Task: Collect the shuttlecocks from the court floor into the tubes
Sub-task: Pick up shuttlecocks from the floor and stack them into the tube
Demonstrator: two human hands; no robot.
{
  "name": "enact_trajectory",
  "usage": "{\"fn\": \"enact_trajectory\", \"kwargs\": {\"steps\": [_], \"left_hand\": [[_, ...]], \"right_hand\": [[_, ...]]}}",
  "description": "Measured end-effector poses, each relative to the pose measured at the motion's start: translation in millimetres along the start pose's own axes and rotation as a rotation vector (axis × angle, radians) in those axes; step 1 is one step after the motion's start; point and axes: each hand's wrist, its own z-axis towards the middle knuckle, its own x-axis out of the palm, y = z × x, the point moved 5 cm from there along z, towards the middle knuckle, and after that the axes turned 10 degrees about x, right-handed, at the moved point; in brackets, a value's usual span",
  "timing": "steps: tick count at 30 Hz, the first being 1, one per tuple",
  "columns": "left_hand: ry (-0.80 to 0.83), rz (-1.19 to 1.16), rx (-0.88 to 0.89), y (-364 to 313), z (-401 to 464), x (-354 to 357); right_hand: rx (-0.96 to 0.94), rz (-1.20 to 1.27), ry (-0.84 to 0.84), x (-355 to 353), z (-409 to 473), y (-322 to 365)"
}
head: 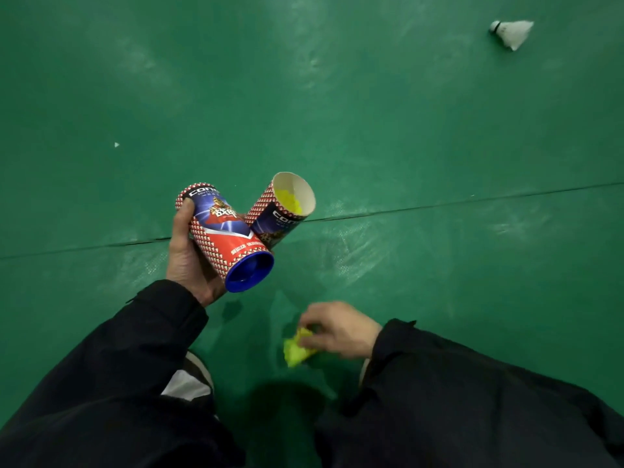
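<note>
My left hand (189, 255) grips two red-and-blue shuttlecock tubes above the green court floor. The nearer tube (221, 236) shows its blue cap toward me. The second tube (280, 211) points its open mouth up and away, with yellow shuttlecocks visible inside. Lower down, my right hand (337, 329) pinches a yellow shuttlecock (295, 349) just over the floor; the hand is blurred. A white shuttlecock (513, 32) lies on its side at the far right of the court.
A dark seam (439, 206) crosses the green mat from left to right. A small white scrap (116, 144) lies at the left. My shoe (192, 380) shows between my black sleeves at the bottom.
</note>
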Motion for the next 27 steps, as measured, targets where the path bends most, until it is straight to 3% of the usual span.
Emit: {"fn": "enact_trajectory", "kwargs": {"steps": [3, 5, 8, 11, 16, 20, 23, 27], "left_hand": [[-0.01, 0.01, 0.02, -0.5, 5.7, -7.7], [-0.037, 0.025, 0.014, 0.4, 4.2, -9.8], [-0.058, 0.057, -0.022, 3.2, 1.0, -8.0], [-0.032, 0.101, -0.043, 6.5, -2.5, -1.4], [0.008, 0.03, -0.072, 13.7, 0.0, -3.0], [0.02, 0.011, -0.061, 9.9, 0.4, -1.3], [0.03, 0.03, -0.075, 10.5, 0.7, 3.5], [0.05, 0.098, -0.077, 8.5, 2.1, 12.7]], "right_hand": [[0.111, 0.754, -0.516, -69.9, 3.8, -32.2], [0.083, 1.148, -0.772, -106.2, -5.2, -45.3], [-0.163, 1.502, -0.838, -140.8, -19.8, -34.1], [-0.288, 1.383, -0.838, -152.6, -26.7, -5.6], [-0.209, 0.985, -0.748, -140.6, -15.8, 19.7], [-0.275, 0.691, -0.948, -146.3, -30.0, 23.3], [-0.35, 0.341, -0.791, -141.8, -27.6, 45.8], [-0.128, -0.018, -0.606, -129.4, -9.1, 54.2]]}}
